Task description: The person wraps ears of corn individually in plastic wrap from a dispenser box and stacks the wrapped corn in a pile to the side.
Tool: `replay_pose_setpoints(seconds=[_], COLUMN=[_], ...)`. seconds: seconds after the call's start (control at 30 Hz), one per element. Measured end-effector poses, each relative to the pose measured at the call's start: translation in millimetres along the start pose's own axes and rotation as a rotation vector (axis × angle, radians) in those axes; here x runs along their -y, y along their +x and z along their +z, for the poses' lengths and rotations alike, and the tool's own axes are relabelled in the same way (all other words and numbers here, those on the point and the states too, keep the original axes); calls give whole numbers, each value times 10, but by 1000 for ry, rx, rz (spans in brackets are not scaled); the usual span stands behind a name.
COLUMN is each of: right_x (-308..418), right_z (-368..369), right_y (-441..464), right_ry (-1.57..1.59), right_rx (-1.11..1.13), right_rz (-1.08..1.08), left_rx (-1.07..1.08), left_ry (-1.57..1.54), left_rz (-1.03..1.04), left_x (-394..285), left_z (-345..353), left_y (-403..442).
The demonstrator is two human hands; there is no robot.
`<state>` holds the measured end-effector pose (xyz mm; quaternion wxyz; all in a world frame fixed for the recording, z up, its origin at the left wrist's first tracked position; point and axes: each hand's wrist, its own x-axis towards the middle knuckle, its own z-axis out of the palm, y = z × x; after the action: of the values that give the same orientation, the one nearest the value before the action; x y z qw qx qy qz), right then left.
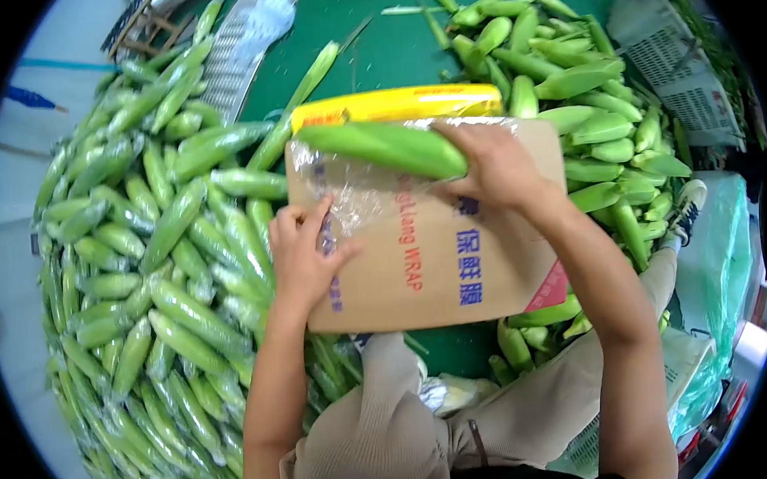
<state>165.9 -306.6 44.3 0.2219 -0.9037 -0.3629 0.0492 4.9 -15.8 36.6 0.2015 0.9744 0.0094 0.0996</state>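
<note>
A flat cardboard box with printed lettering lies across my lap. Over its upper part, my right hand grips the thick end of a green corn cob. Clear plastic film is spread on the cardboard beneath the cob. At the box's left side, my left hand rests on the film's edge with thumb and fingers apart. Behind the cob, along the far edge of the box, lies a yellow carton.
Film-wrapped corn cobs are heaped on the left. Unwrapped cobs are piled on the right, beside a pale plastic crate. A perforated metal strip and green plastic sheeting lie farther out.
</note>
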Motion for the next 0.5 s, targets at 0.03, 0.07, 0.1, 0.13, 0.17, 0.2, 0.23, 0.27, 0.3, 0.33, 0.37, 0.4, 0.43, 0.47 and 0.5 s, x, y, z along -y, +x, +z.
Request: replay_pose_setpoints(seconds=[0.03, 0.07, 0.1, 0.13, 0.17, 0.2, 0.23, 0.27, 0.3, 0.33, 0.37, 0.4, 0.43, 0.47, 0.5], right_x=[40, 75, 130, 178, 197, 181, 192, 222, 248, 260, 273, 407, 558, 623, 677], right_z=[-26, -46, -38, -73, -153, -194, -248, -296, -326, -305, -254, -277, -287, -248, -207], right_y=[39, 26, -34, -82, -101, -151, -181, -274, -359, -448, -570, -633, -693, -788, -841], right_ry=[-41, -66, -91, -126, -172, -195, -183, -165, -147, -144, -66, -61, -54, 9, 11], right_rx=[-29, -47, 5, 51, 81, 36, 44, 62, 74, 181, 218, 315, 412, 390, 378], right_rz=[-18, -51, -29, -9, 11, -39, -35, -20, -9, -17, -93, -89, -82, -165, -189], left_rx=[88, 57, 19, -27, -86, -164, -230, -280, -334, -444, -499, -550, -594, -483, -376], left_ry=[22, -10, 20, 47, 76, 66, 18, -37, -89, -265, -393, -518, -643, -540, -435], left_rz=[-105, -73, -30, 16, 75, 65, 6, -53, -112, -147, -184, -219, -252, -90, 71], left_x=[56, 130, 142, 135, 142, 161, 198, 233, 222, 110, 0, -98, -193, -288, -410], left_z=[-28, -20, -3, 37, 74, 137, 195, 240, 244, 210, 208, 211, 191, 183, 152], left_y=[-85, -19, -7, 12, 73, 90, 54, -48, -140, -270, -469, -676, -803, -887, -907])
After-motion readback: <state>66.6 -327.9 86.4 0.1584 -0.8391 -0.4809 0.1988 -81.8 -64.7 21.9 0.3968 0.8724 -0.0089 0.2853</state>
